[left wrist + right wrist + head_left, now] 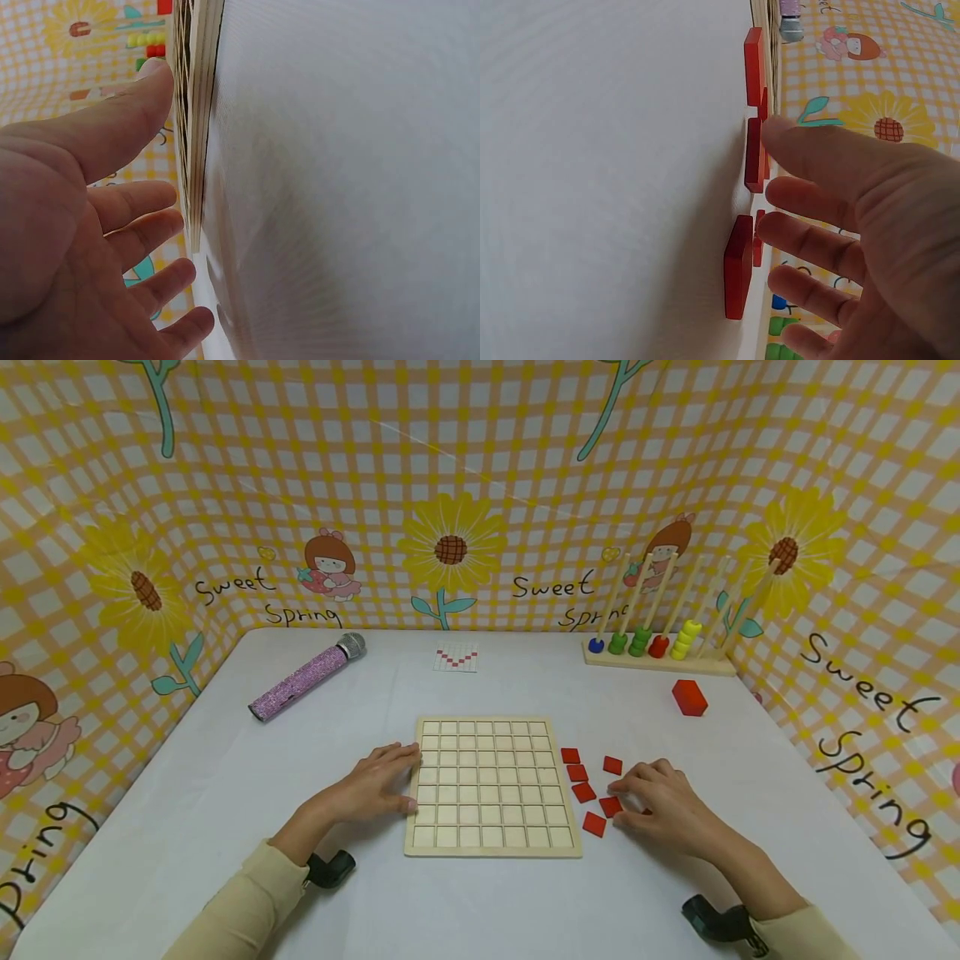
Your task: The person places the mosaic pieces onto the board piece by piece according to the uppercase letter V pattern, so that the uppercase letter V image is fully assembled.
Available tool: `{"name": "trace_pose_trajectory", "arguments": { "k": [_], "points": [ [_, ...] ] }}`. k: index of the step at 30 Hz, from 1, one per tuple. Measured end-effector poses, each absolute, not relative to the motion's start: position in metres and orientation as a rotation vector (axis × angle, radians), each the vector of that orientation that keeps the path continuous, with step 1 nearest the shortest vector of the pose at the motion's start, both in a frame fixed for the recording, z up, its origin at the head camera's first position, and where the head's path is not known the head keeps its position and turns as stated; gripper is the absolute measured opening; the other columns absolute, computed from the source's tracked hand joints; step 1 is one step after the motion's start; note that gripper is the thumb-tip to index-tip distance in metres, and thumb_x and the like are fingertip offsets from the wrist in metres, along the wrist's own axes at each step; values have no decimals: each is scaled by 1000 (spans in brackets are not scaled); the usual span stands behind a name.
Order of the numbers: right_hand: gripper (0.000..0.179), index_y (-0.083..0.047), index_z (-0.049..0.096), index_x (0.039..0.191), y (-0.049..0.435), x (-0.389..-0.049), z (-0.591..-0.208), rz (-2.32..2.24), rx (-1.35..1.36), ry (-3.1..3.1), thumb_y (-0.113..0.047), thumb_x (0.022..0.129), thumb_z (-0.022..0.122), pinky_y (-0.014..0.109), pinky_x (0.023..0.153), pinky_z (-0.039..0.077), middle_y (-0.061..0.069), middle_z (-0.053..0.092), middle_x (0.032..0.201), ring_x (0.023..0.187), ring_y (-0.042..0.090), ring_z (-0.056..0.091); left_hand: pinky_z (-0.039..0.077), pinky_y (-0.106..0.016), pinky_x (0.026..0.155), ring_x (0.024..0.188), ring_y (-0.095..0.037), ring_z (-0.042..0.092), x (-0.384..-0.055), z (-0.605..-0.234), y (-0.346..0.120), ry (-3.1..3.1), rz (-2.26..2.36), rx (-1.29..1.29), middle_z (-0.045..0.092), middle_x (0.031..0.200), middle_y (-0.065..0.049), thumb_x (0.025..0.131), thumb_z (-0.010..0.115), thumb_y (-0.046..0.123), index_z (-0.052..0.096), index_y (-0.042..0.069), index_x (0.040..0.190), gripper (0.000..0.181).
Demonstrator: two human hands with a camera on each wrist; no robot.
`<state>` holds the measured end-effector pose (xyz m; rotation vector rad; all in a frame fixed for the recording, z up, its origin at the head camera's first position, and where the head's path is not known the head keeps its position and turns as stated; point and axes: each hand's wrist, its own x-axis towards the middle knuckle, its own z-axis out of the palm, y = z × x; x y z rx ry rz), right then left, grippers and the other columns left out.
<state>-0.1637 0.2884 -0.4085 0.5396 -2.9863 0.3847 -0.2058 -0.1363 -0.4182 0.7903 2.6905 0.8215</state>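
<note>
Fingers of the right hand (663, 806) are held loosely parted, nothing gripped, just beside the red tiles (610, 808); left of them, the board (491, 789) is touched by the relaxed left hand (371, 785). Tile picking seems under way; a light pinch would be called for.

Pale, matt wooden grid board (493, 852); smooth red tiles (594, 824), perhaps painted wood.

White table (480, 910) bears board (492, 785), tiles (595, 824), card (456, 657), microphone (303, 681), abacus (658, 662), block (689, 697).
</note>
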Motion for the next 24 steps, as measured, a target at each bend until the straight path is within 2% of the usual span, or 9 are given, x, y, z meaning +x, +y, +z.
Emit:
{"name": "trace_pose_trajectory", "arguments": {
  "k": [11,24],
  "points": [
    [26,-13,73,98,292,-165,-413,384,559,-2994,-20,74,78,41,80,38,1,64,95,98,22,47,18,-63,112,143,-40,18,-206,-420,-136,2663,832,797,29,155,-13,84,70,27,39,4,143,70],
    [24,-14,73,97,293,-166,-413,384,571,-2996,-19,74,78,38,77,39,-1,64,95,96,19,47,18,-64,111,143,-42,18,-208,-422,-138,2646,829,818,27,155,-14,83,71,27,37,2,143,73]
  ]
}}
